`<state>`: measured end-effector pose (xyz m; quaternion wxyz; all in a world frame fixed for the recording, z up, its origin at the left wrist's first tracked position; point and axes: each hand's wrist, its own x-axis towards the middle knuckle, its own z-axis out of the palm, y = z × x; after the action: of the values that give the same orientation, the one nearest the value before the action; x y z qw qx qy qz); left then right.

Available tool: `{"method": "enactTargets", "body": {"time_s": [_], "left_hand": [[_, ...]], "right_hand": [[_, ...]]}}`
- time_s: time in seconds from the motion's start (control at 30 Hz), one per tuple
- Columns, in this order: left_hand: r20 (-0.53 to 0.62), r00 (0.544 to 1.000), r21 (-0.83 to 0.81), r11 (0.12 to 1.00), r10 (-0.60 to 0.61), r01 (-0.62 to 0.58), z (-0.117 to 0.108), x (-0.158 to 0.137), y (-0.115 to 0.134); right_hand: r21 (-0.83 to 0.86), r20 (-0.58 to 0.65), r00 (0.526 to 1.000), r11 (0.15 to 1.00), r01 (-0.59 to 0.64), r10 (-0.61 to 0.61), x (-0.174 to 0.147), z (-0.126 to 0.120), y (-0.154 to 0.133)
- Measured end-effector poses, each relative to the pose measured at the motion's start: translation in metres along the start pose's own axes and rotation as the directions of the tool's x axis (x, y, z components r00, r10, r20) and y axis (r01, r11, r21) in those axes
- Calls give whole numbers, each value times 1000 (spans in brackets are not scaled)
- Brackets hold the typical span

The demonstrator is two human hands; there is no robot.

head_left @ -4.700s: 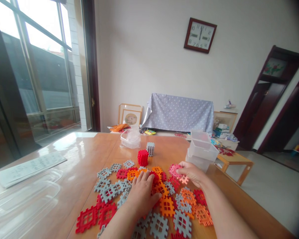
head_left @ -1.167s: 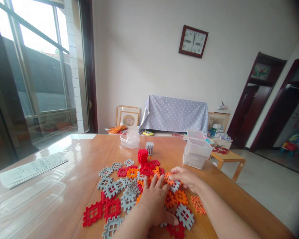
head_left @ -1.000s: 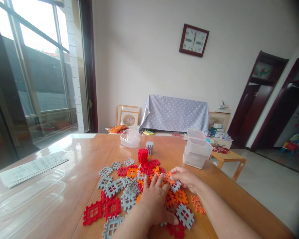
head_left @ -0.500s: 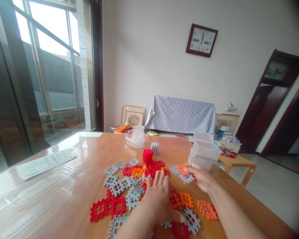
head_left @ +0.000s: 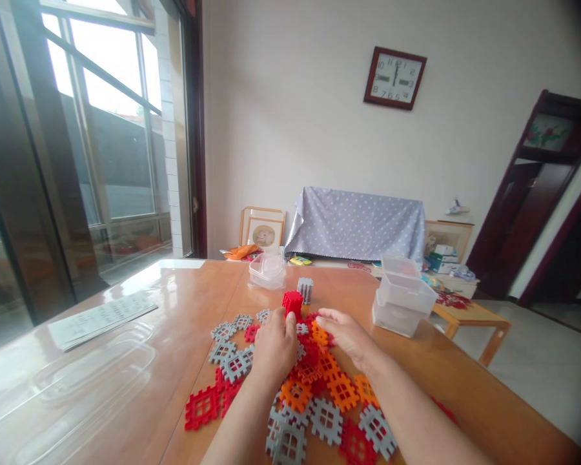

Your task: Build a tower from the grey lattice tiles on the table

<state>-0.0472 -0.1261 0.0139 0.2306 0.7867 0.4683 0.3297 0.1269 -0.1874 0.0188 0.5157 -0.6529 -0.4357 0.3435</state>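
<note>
Loose red, orange and grey plastic window-shaped building blocks lie piled on the wooden table (head_left: pixel 101 387). My left hand (head_left: pixel 275 345) rests on the left side of the pile, fingers stretched forward beside a stack of red blocks (head_left: pixel 292 301). My right hand (head_left: pixel 348 336) is at the pile's right side, its fingers loosely curved and apart. Its fingertips are against an orange block (head_left: pixel 319 333). A small grey block (head_left: pixel 301 329) shows between the hands. Nearer lie another orange block (head_left: pixel 295 393) and a grey block (head_left: pixel 326 420). My forearms cover some blocks.
A stack of grey blocks (head_left: pixel 305 290) stands behind the red one. Clear plastic boxes (head_left: pixel 403 307) stand at the right edge, and a clear container (head_left: pixel 267 271) at the back. Papers (head_left: pixel 104 320) and a clear lid (head_left: pixel 91 374) lie on the left.
My right hand has moved left to the pile, and the orange and grey blocks by it have left their place on the right. My left hand has shifted forward and left, uncovering blocks.
</note>
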Motion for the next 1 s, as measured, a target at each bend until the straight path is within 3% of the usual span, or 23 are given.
{"method": "enactTargets", "body": {"time_s": [0.17,0.23,0.37,0.47,0.57,0.67,0.87,1.0], "left_hand": [[183,971,147,972,154,-182,9,-22,15],[334,903,118,938,271,-326,13,-33,22],[604,703,47,863,377,-503,19,-50,31],[672,633,55,826,385,-561,21,-53,33],[671,641,104,808,373,-580,21,-52,33],[653,678,159,814,337,-558,23,-49,32],[558,765,242,819,322,-521,33,-47,25],[531,783,238,830,323,-504,36,-46,22]], "right_hand": [[-122,-173,984,992,17,-38,-15,-48,18],[-182,-220,974,983,12,-52,-25,-72,37],[-354,-284,959,926,-129,25,-54,-119,84],[-458,-282,953,858,-232,107,-81,-141,106],[-538,-152,985,829,-151,80,-104,-145,109],[-602,-50,998,796,-64,42,-111,-136,99],[-619,-45,998,785,8,-46,-81,-112,92],[-563,-40,996,825,45,-82,-70,-100,84]]}}
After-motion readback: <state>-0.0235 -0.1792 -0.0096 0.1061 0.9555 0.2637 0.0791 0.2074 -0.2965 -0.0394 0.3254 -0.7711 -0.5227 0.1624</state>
